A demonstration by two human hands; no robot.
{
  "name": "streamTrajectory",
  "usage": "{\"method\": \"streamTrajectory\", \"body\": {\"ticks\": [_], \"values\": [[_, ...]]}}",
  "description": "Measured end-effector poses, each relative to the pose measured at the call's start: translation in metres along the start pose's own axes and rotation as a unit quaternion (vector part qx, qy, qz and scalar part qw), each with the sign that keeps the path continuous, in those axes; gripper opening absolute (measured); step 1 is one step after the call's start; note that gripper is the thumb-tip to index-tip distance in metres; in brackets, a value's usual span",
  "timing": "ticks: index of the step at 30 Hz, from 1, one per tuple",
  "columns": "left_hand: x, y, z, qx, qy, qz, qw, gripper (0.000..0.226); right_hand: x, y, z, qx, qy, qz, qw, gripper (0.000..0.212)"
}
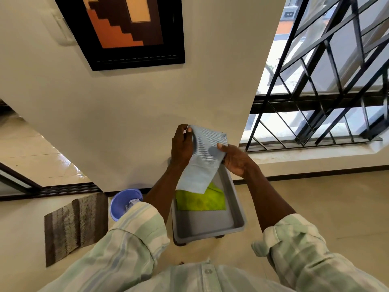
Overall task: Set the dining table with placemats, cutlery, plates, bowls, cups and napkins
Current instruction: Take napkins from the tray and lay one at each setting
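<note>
- Holding a light blue napkin (203,157) up with both hands, directly above the grey tub (237,207) on the floor.
- Left hand (182,144): fingers curled, pinching the napkin's top left corner between thumb and fingertips.
- Right hand (235,160): thumb on the front of the napkin's right edge, other fingers wrapped behind it.
- Napkin hangs unfolded; its lower edge dangles over the far half of the tub, whether it touches anything there I can't tell.
- Green cloth (201,200) lies flat inside the tub, far end, partly hidden by the napkin.
- Blue bucket (124,202) sits just left of the tub, against the wall (126,123).
- Brown striped mat (75,224) lies on the floor further left of the tub, past the bucket.
- Barred window (326,81) is up and to the right of the tub; framed picture (126,28) on the wall above it.
</note>
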State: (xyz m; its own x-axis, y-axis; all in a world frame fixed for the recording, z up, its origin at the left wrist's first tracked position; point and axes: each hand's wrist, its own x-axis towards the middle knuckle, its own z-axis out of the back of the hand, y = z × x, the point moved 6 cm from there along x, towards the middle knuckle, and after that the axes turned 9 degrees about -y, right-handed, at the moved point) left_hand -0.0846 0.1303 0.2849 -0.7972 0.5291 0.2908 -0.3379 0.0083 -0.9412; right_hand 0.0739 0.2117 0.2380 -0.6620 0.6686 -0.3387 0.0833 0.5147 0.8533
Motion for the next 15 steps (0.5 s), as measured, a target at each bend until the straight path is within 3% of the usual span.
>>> {"method": "streamTrajectory", "body": {"ticks": [3, 7, 11, 13, 15], "values": [[0.016, -0.007, 0.004, -0.044, 0.018, 0.059, 0.997, 0.011, -0.003, -0.021, -0.01, -0.021, 0.068, -0.046, 0.996, 0.073], [0.032, 0.011, 0.014, -0.09, 0.034, 0.187, 0.978, 0.025, -0.001, -0.028, -0.021, -0.021, 0.03, -0.06, 0.998, 0.052], [-0.012, 0.046, 0.022, -0.206, 0.157, 0.389, 0.884, 0.05, -0.002, -0.026, -0.019, 0.029, -0.028, -0.047, 0.998, 0.026], [-0.036, 0.065, 0.024, -0.208, 0.185, 0.421, 0.863, 0.04, -0.005, -0.024, -0.012, 0.011, -0.055, -0.034, 0.998, 0.011], [-0.052, 0.077, 0.021, -0.202, 0.197, 0.415, 0.865, 0.02, -0.006, -0.029, -0.002, 0.001, -0.084, -0.041, 0.996, 0.009]]}}
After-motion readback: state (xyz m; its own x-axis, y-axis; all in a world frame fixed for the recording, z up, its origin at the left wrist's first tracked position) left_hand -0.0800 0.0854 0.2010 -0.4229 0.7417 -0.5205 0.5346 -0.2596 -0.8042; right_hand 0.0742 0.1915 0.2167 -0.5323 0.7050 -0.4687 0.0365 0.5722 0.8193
